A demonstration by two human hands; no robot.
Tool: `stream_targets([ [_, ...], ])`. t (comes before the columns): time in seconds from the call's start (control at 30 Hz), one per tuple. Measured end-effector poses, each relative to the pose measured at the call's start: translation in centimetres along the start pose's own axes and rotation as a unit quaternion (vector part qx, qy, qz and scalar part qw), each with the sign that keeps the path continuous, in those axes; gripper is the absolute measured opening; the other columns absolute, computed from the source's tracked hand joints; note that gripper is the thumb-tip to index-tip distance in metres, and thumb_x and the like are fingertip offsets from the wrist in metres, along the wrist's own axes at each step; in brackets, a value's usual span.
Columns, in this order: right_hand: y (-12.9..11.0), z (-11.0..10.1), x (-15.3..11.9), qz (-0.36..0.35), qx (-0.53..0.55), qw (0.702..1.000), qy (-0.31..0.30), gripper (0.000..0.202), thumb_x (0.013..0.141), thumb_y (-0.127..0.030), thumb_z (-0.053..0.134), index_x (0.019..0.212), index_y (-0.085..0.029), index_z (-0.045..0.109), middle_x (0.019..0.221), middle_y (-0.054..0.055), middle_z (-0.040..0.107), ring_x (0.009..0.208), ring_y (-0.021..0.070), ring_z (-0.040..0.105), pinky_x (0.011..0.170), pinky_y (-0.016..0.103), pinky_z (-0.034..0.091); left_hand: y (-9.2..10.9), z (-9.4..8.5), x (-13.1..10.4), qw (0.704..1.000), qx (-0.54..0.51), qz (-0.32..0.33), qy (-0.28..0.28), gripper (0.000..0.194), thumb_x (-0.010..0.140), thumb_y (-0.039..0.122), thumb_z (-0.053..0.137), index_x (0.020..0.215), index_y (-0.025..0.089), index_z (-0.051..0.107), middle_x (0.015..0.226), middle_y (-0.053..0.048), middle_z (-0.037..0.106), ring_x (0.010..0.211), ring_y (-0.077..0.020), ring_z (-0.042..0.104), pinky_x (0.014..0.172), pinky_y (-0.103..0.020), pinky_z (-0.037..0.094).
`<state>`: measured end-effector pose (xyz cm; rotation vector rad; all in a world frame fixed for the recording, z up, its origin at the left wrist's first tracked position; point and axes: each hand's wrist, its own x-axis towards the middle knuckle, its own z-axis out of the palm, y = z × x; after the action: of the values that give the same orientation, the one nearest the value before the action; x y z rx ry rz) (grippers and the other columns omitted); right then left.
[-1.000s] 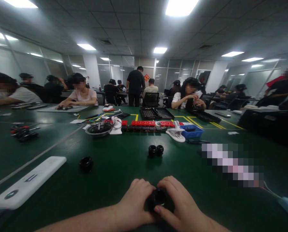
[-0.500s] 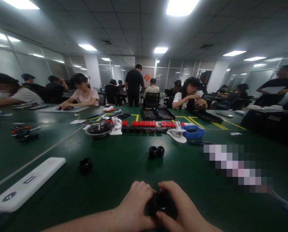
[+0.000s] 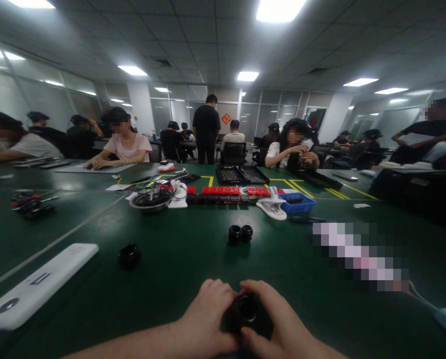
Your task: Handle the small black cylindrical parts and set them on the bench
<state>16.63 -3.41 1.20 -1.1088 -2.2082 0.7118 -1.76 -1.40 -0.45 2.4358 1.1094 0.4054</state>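
Observation:
In the head view, a black ring-shaped fitting (image 3: 245, 310) with a round opening is held between my two hands, low at the table's near side. My left hand (image 3: 212, 311) is closed against its left side, and its fingertips are partly hidden. Curved round the right side is my right hand (image 3: 270, 316), the thumb in front and the fingers behind. Two similar black fittings (image 3: 240, 234) stand side by side farther out. Another black fitting (image 3: 129, 256) sits alone to the left.
A white elongated device (image 3: 43, 284) lies at the left. Across the green table (image 3: 178, 254) are a metal bowl (image 3: 151, 200), red strips (image 3: 221, 191), white clips (image 3: 273, 205) and a blue bin (image 3: 297, 203). A blurred-out item (image 3: 361, 257) lies right. People sit beyond.
My hands stay closed round the fitting, and its opening shows a little more clearly. The whole view has shifted slightly; the other fittings stay where they were on the table.

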Motion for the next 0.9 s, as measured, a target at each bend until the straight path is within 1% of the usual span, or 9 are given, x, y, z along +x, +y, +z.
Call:
stream_targets([
  [0.1,0.25,0.00,-0.01,-0.025,0.006,1.000,-0.015,0.060,0.063,-0.016,0.056,0.121,-0.016,0.040,0.116,0.013,0.055,0.104,0.0267,0.053,0.089,0.042,0.043,-0.04,0.03,0.03,1.000,-0.011,-0.003,0.006,0.036,0.061,0.038,0.072,0.087,0.020,0.054,0.086,0.001,0.055,0.078,-0.0190,0.048,0.071,-0.030,0.034],
  [0.23,0.20,0.00,0.25,0.000,-0.001,1.000,-0.019,0.069,0.061,-0.027,0.065,0.123,-0.012,0.039,0.121,0.017,0.050,0.108,0.0308,0.049,0.090,0.045,0.042,0.00,-0.05,-0.04,0.999,-0.040,-0.005,0.017,0.050,0.059,0.044,0.073,0.099,0.022,0.053,0.090,0.000,0.056,0.081,-0.0209,0.048,0.073,-0.032,0.034],
  [0.3,0.08,0.05,0.33,0.015,-0.001,1.000,-0.016,0.066,0.061,-0.029,0.067,0.119,-0.012,0.042,0.115,0.016,0.053,0.103,0.0300,0.052,0.087,0.044,0.044,0.04,-0.11,-0.08,0.999,-0.039,-0.008,0.012,0.046,0.062,0.046,0.070,0.097,0.022,0.054,0.089,0.000,0.056,0.080,-0.0206,0.048,0.073,-0.032,0.034],
  [0.37,0.04,0.12,0.28,0.020,0.001,1.000,-0.014,0.058,0.063,-0.024,0.063,0.117,-0.014,0.044,0.111,0.014,0.056,0.099,0.0277,0.054,0.086,0.042,0.045,0.06,-0.14,-0.11,1.000,-0.029,-0.007,0.006,0.037,0.066,0.043,0.069,0.092,0.021,0.055,0.086,0.001,0.056,0.080,-0.0198,0.048,0.072,-0.031,0.034],
  [0.47,0.22,0.14,-0.01,-0.025,0.019,0.999,-0.009,0.057,0.065,-0.015,0.054,0.120,-0.016,0.040,0.114,0.012,0.055,0.103,0.0245,0.054,0.089,0.039,0.044,0.07,-0.17,-0.13,0.999,-0.031,-0.009,0.000,0.038,0.064,0.035,0.071,0.096,0.023,0.054,0.089,0.001,0.055,0.082,-0.0192,0.048,0.073,-0.030,0.034],
  [0.53,0.47,0.05,-0.21,-0.069,0.030,0.997,-0.011,0.060,0.067,-0.015,0.053,0.124,-0.015,0.035,0.119,0.013,0.052,0.108,0.0245,0.051,0.092,0.039,0.043,0.09,-0.20,-0.15,0.999,-0.038,-0.011,0.001,0.043,0.063,0.035,0.072,0.100,0.024,0.052,0.091,0.001,0.055,0.082,-0.0192,0.048,0.073,-0.030,0.034],
  [0.6,0.68,-0.07,-0.29,-0.084,0.023,0.996,0.003,0.063,0.068,-0.019,0.055,0.126,-0.014,0.031,0.125,0.015,0.046,0.114,0.0268,0.046,0.095,0.041,0.040,0.09,-0.20,-0.17,0.999,-0.037,-0.008,0.005,0.043,0.064,0.040,0.072,0.099,0.023,0.053,0.090,0.001,0.055,0.082,-0.0195,0.048,0.074,-0.031,0.033],
  [0.73,0.60,-0.03,-0.11,-0.037,-0.003,0.998,0.058,0.071,0.065,-0.026,0.063,0.126,-0.012,0.030,0.126,0.018,0.042,0.116,0.0320,0.041,0.096,0.047,0.036,0.05,-0.17,-0.16,0.999,-0.031,0.001,0.009,0.036,0.067,0.044,0.069,0.092,0.022,0.055,0.085,0.001,0.056,0.079,-0.0191,0.048,0.073,-0.030,0.033],
  [0.9,0.04,0.54,0.06,0.035,0.010,0.999,0.016,0.065,0.061,-0.017,0.064,0.121,-0.014,0.038,0.106,0.012,0.056,0.098,0.0264,0.055,0.087,0.041,0.044,0.14,-0.17,-0.17,1.000,-0.021,-0.003,0.004,0.035,0.064,0.036,0.072,0.090,0.020,0.055,0.088,0.000,0.056,0.081,-0.0195,0.048,0.074,-0.030,0.034],
])
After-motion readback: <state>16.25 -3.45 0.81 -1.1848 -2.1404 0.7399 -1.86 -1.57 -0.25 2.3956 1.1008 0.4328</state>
